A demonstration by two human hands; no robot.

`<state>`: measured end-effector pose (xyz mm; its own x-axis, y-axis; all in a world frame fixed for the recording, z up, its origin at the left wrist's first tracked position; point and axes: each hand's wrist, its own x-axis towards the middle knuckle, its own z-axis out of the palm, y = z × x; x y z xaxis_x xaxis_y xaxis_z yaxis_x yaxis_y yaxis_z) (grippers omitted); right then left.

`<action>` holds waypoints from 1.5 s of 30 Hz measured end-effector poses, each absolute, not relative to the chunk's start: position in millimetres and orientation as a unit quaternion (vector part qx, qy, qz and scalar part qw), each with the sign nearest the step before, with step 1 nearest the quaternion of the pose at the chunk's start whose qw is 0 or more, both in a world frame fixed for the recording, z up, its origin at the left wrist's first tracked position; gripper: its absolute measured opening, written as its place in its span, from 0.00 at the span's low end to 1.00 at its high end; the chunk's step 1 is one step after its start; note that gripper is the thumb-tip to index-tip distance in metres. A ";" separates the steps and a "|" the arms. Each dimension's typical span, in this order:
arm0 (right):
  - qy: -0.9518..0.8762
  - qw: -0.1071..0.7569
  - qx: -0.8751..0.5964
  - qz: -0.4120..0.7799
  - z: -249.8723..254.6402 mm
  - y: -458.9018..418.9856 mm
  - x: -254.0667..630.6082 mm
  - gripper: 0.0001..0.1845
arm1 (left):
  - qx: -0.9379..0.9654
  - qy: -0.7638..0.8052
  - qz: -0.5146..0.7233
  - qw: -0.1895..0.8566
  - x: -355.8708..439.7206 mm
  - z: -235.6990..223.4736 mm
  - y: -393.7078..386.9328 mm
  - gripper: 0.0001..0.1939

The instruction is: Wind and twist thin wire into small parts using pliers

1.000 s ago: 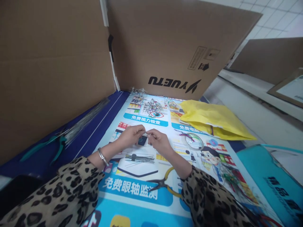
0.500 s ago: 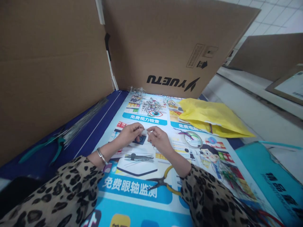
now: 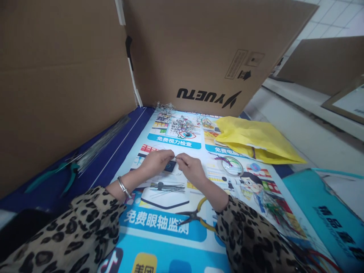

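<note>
Over the middle of the printed sheet, my left hand (image 3: 157,161) and my right hand (image 3: 192,167) meet fingertip to fingertip. Both are closed in a pinch, and whatever sits between the fingers is too small to make out. Just below them on the sheet lies a small bundle of short dark wires (image 3: 172,187). Pliers with yellow handles (image 3: 195,215) rest closer to me, beside my right forearm. To the right of my right hand is a ring-shaped coil (image 3: 240,168) with purple and red strands across it.
Tall cardboard panels (image 3: 199,49) stand at the left and back. Long straight wires (image 3: 99,146) and teal-handled pliers (image 3: 72,178) lie on the left. Tangled wire pieces (image 3: 182,124) sit at the back. A yellow bag (image 3: 258,138) and a turquoise box (image 3: 318,212) are on the right.
My fingertips have come closer together, and the fingers of both hands have closed more tightly. The view has shifted slightly; the things on the sheet stay in place.
</note>
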<state>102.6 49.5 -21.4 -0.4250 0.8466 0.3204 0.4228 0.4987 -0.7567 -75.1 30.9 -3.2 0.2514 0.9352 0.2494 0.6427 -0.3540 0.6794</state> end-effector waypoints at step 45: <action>-0.658 0.388 -0.414 0.494 5.2 49.7 97.4 0.11 | 0.569 0.464 0.468 0.492 -67.3 5.6 29.6 0.11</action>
